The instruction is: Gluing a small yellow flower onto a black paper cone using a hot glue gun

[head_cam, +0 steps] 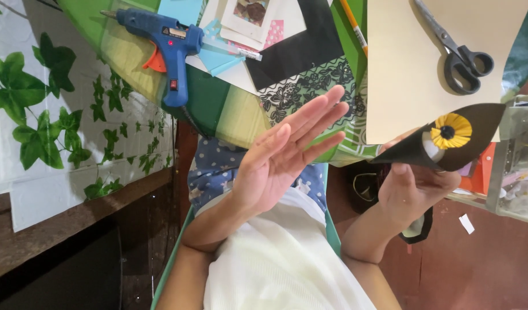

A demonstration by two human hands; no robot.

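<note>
Right hand (416,189) grip: fingers curled up under a dark brown paper cone (447,140), pinching its lower edge w/ thumb on the near side; cone sits just off the front edge of the surface, tilted, w/ a yellow pleated paper disc (451,131) and black centre stuck on it like an eye. Left hand (287,155) is spread flat, palm up, fingers together and straight, holding nothing, hovering over the person's lap and the surface edge. Head view only. On the green surface (212,109): blue glue gun (169,43) lying on its side far left, black scissors (462,57) resting on a cream card sheet (413,74), black paper and patterned black-and-white sheet (301,86) between them. Leaf-print sheet (51,109) at far left. Judging by look, cone is light, thin, creases easily; best held at the rim or seam, not on the glued disc, w/ a soft pinch.
</note>
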